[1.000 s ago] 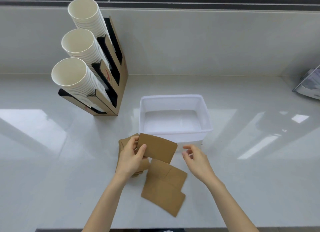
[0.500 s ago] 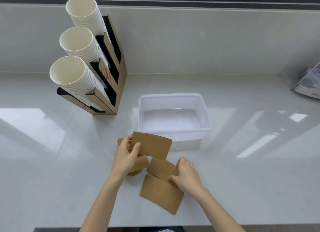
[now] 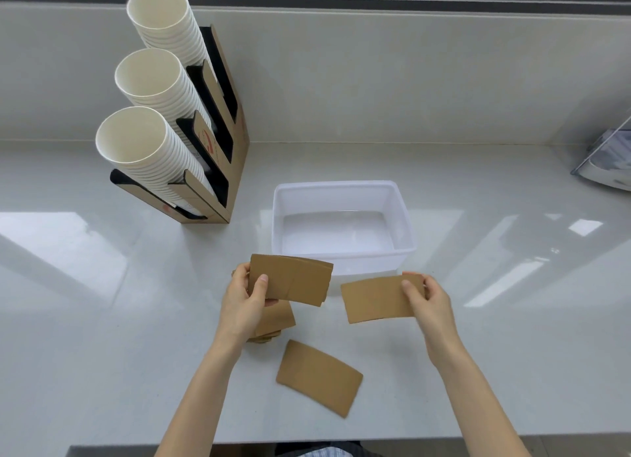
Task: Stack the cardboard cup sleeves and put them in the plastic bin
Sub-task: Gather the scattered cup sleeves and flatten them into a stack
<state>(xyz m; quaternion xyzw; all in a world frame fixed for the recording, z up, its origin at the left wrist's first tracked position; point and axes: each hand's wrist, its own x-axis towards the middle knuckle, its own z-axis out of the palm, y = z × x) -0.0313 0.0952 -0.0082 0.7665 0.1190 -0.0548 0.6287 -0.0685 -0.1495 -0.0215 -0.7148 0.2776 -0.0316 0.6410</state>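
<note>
Plastic bin (image 3: 342, 186): translucent white all over, plain, no pattern.
Tabletop (image 3: 102, 337): glossy pale grey-white, with brighter white patches of reflected light left and right of the bin.
Held stack of sleeves (image 3: 293, 280), just in front of the bin: plain kraft brown, unprinted.
Single held sleeve (image 3: 375, 303), in front of the bin's right corner: the same flat brown.
Loose sleeve (image 3: 319, 378), nearer than the bin: brown, plain.
Sleeve pile (image 3: 276, 320), in front of the bin's left corner: brown.
Paper cups (image 3: 150, 80), left of the bin: white outside, cream inside.
Cup holder (image 3: 218, 169): brown cardboard with black inner faces and small red marks.
Wall (image 3: 375, 74) behind the bin: pale grey.
</note>
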